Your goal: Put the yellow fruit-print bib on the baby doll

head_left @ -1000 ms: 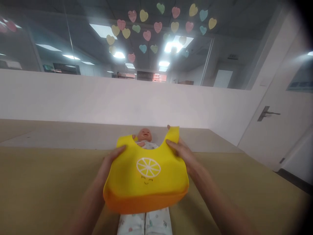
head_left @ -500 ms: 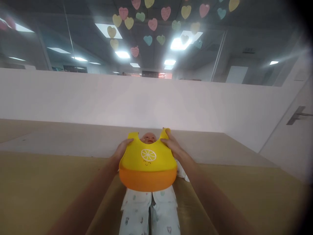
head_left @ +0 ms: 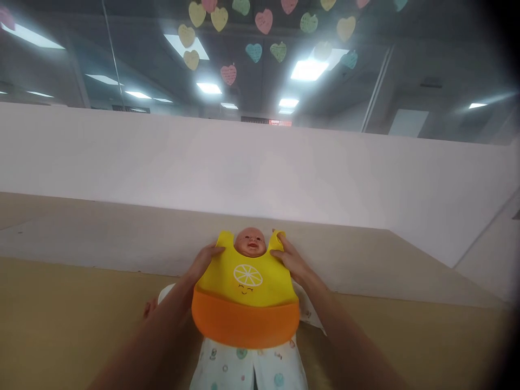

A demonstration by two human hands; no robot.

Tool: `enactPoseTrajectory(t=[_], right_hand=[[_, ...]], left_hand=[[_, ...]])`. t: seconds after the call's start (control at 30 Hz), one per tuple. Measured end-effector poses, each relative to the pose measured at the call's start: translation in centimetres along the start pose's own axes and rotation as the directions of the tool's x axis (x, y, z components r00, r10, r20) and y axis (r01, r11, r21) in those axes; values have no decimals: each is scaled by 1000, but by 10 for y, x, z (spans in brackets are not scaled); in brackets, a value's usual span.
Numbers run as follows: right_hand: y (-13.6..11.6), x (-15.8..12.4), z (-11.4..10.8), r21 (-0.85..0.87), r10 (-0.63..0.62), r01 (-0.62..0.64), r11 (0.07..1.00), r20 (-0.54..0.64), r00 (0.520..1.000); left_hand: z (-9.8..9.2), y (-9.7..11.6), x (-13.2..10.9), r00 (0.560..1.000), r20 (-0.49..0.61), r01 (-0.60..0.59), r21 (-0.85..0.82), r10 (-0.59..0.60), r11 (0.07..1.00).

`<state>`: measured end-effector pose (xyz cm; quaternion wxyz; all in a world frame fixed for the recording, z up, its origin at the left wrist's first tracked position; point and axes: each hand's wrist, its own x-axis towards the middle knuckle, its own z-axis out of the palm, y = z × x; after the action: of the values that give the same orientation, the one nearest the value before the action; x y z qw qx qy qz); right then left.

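A yellow bib [head_left: 227, 290] with a white citrus slice and a smiling face printed on it covers the chest of a baby doll [head_left: 250, 242]. Along its bottom runs an orange catch pocket [head_left: 246, 323]. My left hand [head_left: 203, 261] grips the bib's upper left edge, thumb on the front. At the upper right strap, my right hand [head_left: 293, 261] is closed on the bib, fingers behind it. The doll lies on its back, head between the two straps. Its white patterned trousers [head_left: 239, 364] show below the pocket; the bib hides its torso.
The doll lies on a tan surface [head_left: 73, 314]. Behind it stands a low white wall [head_left: 162, 157] with a window above, dotted with heart-shaped notes [head_left: 264, 21]. A door edge shows at the far right.
The bib and both hands sit lower in the view and the bib looks larger. More of the doll's head now shows above the neckline. Both hands keep their hold; the camera view has shifted.
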<state>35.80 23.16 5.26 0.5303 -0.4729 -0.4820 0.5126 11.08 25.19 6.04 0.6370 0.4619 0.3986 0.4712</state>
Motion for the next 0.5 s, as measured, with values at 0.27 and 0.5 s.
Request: enactPoseTrajectory(t=[0.27, 0.5], right_hand=[[7, 17, -2, 25, 54, -54, 998, -13, 998], [22, 19, -4, -31, 25, -24, 999, 39, 999]], left_hand=[[-12, -7, 30, 999, 36, 26, 43, -27, 999], [-19, -18, 39, 979, 70, 201, -136, -193, 970]])
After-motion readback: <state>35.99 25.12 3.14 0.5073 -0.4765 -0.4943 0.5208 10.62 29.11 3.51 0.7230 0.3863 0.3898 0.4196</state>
